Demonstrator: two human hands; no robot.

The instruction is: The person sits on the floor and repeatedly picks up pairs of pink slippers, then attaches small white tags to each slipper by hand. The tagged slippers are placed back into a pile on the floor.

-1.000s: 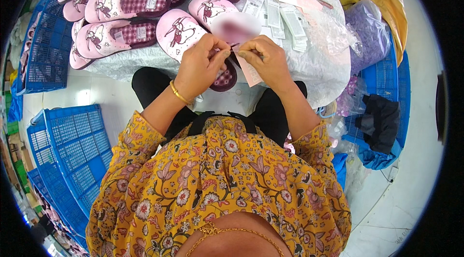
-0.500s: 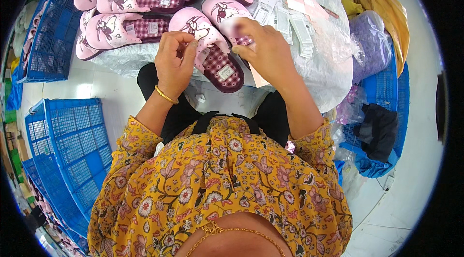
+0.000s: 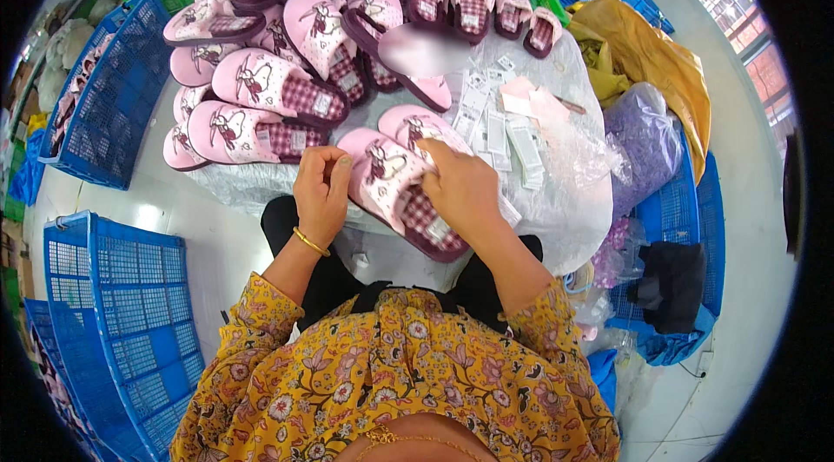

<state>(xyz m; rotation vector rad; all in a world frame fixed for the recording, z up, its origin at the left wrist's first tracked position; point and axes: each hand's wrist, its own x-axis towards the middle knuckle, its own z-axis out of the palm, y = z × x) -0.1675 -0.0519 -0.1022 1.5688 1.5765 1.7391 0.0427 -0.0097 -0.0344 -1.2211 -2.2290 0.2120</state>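
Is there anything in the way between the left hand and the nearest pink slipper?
Nothing visible: the left hand is right beside the toe end of that slipper. The right hand is on the far side, partly covering the second slipper, so it doesn't block the left.

A table point(image 3: 569, 214) under a whitish sheet point(image 3: 556, 240) bears pink slippers point(image 3: 248, 84) heaped along its left and far sides, a pair point(image 3: 369, 175) jutting over the near edge, and, right of centre, white tags point(image 3: 525, 154), pink cards point(image 3: 547, 107) and crumpled clear plastic point(image 3: 591, 158).
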